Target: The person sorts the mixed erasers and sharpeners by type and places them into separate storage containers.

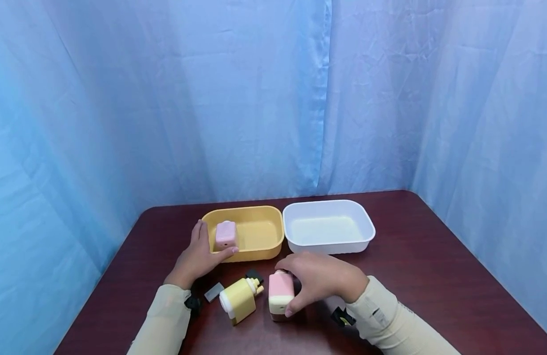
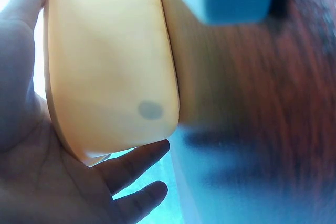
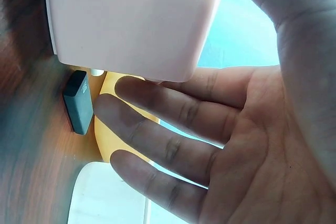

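Note:
My left hand grips the left end of a yellow tub, thumb at the near rim and fingers round the outer side. Inside the tub sits a small pink block. My right hand holds a pink box-shaped thing with a cream end between thumb and index finger, low over the table. In the right wrist view its pink side is close, and the other fingers extend loosely beside it. Left of it lies a yellow box-shaped thing with a white end and small prongs.
A white tub stands against the yellow one, at its right. A small grey block and a black block lie on the dark red-brown table. Blue curtains hang behind and at both sides.

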`<state>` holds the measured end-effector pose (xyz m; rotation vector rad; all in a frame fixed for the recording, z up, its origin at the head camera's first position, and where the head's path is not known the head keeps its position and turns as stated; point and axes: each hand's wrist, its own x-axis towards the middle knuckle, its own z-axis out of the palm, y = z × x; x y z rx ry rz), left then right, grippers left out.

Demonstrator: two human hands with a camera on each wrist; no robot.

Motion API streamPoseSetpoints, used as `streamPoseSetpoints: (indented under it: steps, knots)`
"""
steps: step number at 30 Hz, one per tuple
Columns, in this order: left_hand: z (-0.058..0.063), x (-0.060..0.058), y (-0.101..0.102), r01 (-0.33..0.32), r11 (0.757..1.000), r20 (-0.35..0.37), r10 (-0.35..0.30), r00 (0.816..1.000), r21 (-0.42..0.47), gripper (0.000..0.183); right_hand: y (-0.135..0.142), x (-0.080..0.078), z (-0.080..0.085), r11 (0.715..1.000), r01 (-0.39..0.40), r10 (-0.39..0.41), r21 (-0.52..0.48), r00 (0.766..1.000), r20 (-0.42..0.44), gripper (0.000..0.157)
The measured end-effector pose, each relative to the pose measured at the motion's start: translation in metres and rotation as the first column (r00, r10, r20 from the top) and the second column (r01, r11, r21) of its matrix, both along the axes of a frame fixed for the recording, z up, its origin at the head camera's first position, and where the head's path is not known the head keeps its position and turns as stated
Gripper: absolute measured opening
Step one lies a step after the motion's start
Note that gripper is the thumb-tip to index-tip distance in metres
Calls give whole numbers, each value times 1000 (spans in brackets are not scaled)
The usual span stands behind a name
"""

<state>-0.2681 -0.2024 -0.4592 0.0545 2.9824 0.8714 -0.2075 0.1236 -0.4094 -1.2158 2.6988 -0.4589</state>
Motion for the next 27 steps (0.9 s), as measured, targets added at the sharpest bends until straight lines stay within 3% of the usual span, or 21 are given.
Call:
streamPoseSetpoints:
  steps: [27]
  knots:
    - [2,1,0,6,1000,-6,-6,1000,2,140,-3,0,-4,999,4,-4,-42,1000,-11,66]
